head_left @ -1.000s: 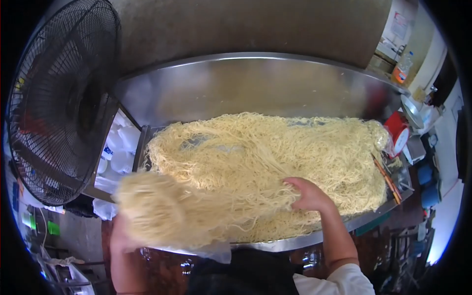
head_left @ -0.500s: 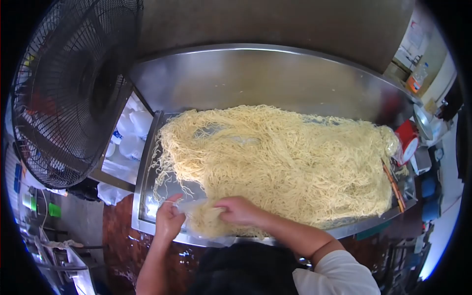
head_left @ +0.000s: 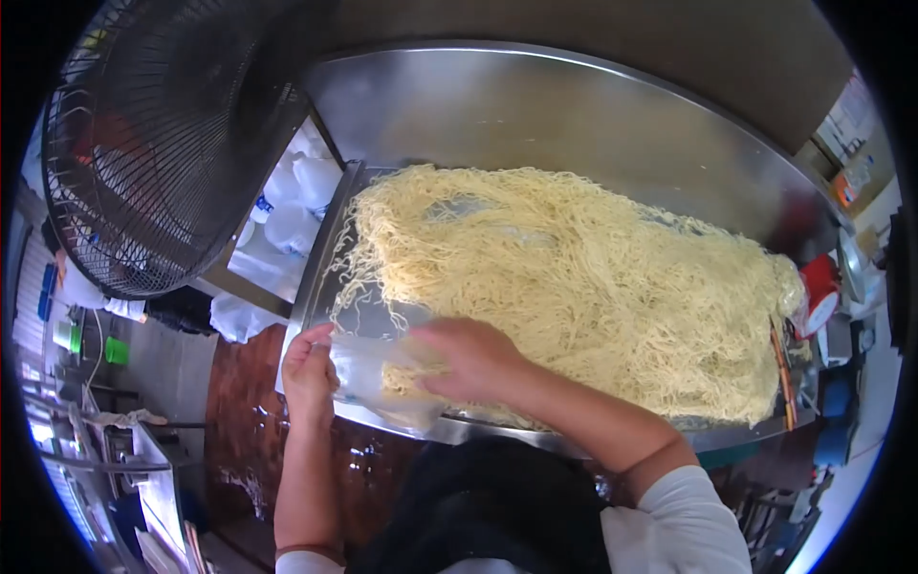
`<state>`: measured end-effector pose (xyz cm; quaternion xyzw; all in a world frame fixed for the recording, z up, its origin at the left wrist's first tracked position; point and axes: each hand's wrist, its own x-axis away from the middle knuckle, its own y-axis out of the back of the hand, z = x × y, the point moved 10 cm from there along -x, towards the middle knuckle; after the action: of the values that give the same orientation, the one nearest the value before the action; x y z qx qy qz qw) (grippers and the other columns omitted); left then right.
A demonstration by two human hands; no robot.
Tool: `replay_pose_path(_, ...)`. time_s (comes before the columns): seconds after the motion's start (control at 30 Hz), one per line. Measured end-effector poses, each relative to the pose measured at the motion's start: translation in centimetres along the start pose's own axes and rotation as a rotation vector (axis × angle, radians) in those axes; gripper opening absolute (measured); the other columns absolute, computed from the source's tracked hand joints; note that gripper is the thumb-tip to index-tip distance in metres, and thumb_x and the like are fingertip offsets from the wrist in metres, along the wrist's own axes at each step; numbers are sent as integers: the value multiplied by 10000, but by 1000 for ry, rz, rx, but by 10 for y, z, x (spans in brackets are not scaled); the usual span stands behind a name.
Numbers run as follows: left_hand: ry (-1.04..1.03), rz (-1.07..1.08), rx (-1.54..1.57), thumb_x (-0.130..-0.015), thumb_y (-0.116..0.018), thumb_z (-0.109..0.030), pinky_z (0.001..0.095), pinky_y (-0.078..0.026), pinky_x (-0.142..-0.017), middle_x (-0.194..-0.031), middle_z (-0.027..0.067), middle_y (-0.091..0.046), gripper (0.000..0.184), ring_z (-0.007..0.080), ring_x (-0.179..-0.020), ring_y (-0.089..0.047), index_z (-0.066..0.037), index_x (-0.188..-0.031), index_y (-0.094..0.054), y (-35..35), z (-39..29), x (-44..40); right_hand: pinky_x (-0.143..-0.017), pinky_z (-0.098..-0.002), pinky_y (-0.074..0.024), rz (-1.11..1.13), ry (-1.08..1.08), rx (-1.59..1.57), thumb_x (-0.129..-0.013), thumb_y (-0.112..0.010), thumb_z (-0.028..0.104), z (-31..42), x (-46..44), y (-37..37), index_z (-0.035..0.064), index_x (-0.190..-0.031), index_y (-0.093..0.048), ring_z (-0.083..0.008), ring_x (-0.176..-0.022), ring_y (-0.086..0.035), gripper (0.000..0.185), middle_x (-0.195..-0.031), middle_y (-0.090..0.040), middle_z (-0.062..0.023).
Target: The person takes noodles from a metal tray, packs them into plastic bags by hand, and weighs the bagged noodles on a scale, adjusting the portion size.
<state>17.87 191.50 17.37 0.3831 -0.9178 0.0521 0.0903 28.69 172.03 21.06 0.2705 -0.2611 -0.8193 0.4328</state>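
A wide heap of pale yellow noodles (head_left: pixel 574 287) covers most of the steel tray (head_left: pixel 320 239). At the tray's near left edge, my left hand (head_left: pixel 309 368) pinches the rim of a clear plastic bag (head_left: pixel 359 368). Some noodles show inside the bag at its right end. My right hand (head_left: pixel 469 359), blurred by motion, is closed at the noodles by the bag's right side; its fingertips are partly hidden. Loose strands hang at the heap's left edge, above the bag.
A large wire-caged fan (head_left: pixel 163 143) stands at the upper left. White filled bags (head_left: pixel 292 225) lie behind the tray's left side. Chopsticks (head_left: pixel 784 373) and a red scale (head_left: pixel 819 295) are at the right end. A steel panel (head_left: pixel 574 115) rises behind the noodles.
The lifted noodle bundle came down into the bag by the near edge. My left hand now holds the bag's rim, and my right hand moved left to it. The view shifted, moving the tray up and right.
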Motion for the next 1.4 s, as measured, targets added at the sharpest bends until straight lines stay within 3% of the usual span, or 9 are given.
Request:
replay_pose_path(0.2,102,-49,237,-859,-432,-58,214,-214,-376,-533,-59,-308,273,42,-404,-253,-40,-1091,-573,33,22,-7,-706,-481,-477,268,-250,244,-762,-622,246,-72,77,-67,104,-1077,-573,-342,-817,-607,350,-834,-622,-154)
replay_pose_path(0.33,66,372,321,-830,-423,-99,226,-216,-370,-516,-54,-291,328,56,-396,-252,-22,-1112,-571,1,27,5,-685,-474,-481,214,-272,133,-725,-618,243,-65,75,-42,95,-1005,-591,-360,-771,-614,318,-797,-617,-179)
replay_pose_path(0.37,115,497,300,-792,-509,-75,193,-247,-393,-633,-22,-482,437,26,-431,-321,3,-1221,-546,-12,36,10,-682,-469,-484,171,-261,108,-715,-617,243,-62,69,-33,92,-992,-596,-366,-761,-616,316,-783,-615,-186)
replay_pose_path(0.53,-17,803,-274,-731,-737,-116,248,-458,-662,-1117,41,-599,600,97,-747,-562,-43,-1289,-531,-109,19,38,-676,-394,-495,316,-395,-198,-718,-660,265,-82,35,-28,72,-967,-650,-269,-739,-626,315,-800,-649,-135)
replay_pose_path(0.63,-161,802,-485,-722,-757,-73,262,-465,-691,-834,-11,-627,482,103,-760,-565,-17,-1168,-584,-151,28,44,-682,-343,-487,382,-480,-319,-711,-702,270,-89,34,-34,63,-977,-669,-197,-739,-618,339,-796,-659,-117)
replay_pose_path(0.77,-113,841,-699,-764,-751,-131,254,-458,-656,-800,2,-630,271,86,-721,-558,-29,-980,-625,-154,69,22,-691,-321,-479,335,-525,-296,-714,-727,250,-100,37,-31,61,-954,-675,-179,-759,-619,310,-817,-663,-110)
replay_pose_path(0.87,-112,797,-751,-781,-729,-125,249,-455,-643,-769,14,-625,183,86,-704,-557,-26,-895,-626,-147,78,13,-696,-341,-486,125,-432,-414,-721,-725,234,-113,39,-27,59,-914,-677,-217,-766,-628,265,-854,-666,-119)
replay_pose_path(0.97,-142,758,-696,-786,-707,-143,275,-461,-639,-752,57,-629,181,129,-691,-577,-17,-891,-629,-143,88,2,-699,-372,-494,-332,-240,86,-731,-715,221,-86,46,21,67,-870,-678,-273,-779,-629,211,-877,-660,-126)
replay_pose_path(1.4,-139,686,-749,-773,-675,-235,349,-484,-660,-770,148,-652,259,251,-708,-635,-12,-898,-632,-142,101,-11,-634,-486,-495,162,-665,332,-761,-568,299,-120,118,-74,93,-784,-672,-367,-698,-629,232,-747,-647,-164)
